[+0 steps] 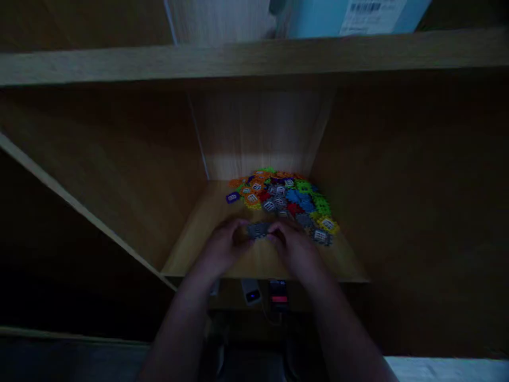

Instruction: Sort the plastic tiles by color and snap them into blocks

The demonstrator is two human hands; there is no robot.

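Observation:
Between my two hands is a dark grey toothed building piece [258, 229], held just above the front part of a wooden shelf [191, 249]. My left hand [228, 241] pinches its left end, and my right hand [289, 241] grips its right end. Behind them lies a pile of colourful plastic building pieces in orange, green, blue, red, yellow and grey; several carry window-like grids. A blue piece [301, 200] lies in the pile's middle, a yellow piece [327, 225] at its right edge. One purple piece [233, 197] sits apart at the left.
Wooden side panels [159, 159] enclose the shelf, and an upper board [238, 61] runs above it. A light blue box [318, 18] with a label stands on that board. Below the shelf's front edge are a white device [251, 292] and a dark device with a red screen [279, 298].

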